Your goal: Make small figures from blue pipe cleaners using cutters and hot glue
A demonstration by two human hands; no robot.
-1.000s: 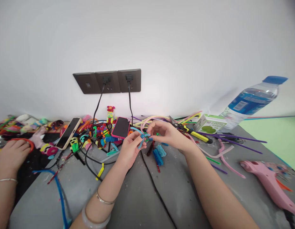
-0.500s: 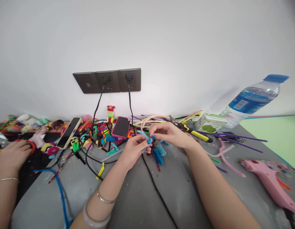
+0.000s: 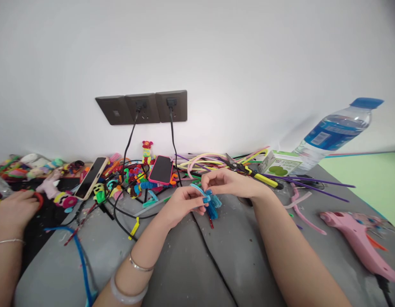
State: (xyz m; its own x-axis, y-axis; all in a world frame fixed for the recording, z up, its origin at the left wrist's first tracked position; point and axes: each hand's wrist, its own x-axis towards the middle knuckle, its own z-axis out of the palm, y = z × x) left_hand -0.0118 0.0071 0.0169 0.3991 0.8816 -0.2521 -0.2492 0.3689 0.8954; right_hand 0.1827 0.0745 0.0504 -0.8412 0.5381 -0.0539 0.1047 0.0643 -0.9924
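Between my fingertips is a short light-blue pipe cleaner [image 3: 196, 187]. My left hand [image 3: 183, 204] pinches it with thumb and index finger. From the right, my right hand [image 3: 223, 182] closes thumb and fingertips on the same piece, close to the left thumb. Part of the piece is hidden by my fingers. Just below and behind the hands lie dark-blue pipe cleaner pieces [image 3: 211, 211], with lighter blue ones beside them. Cutting pliers with yellow-and-black handles [image 3: 263, 178] lie behind my right wrist.
A co-worker's hand [image 3: 16, 209] holds red-handled scissors at the left. A pink glue gun [image 3: 353, 238] lies at the right, near a water bottle [image 3: 333, 132] and a juice carton [image 3: 280, 163]. Phones, pipe cleaner figures and black cables [image 3: 203, 238] spread across the grey table.
Both my hands have moved slightly right and down with the light-blue pipe cleaner, closer over the dark-blue pieces. The left thumb now covers more of it. The view has shifted a little.
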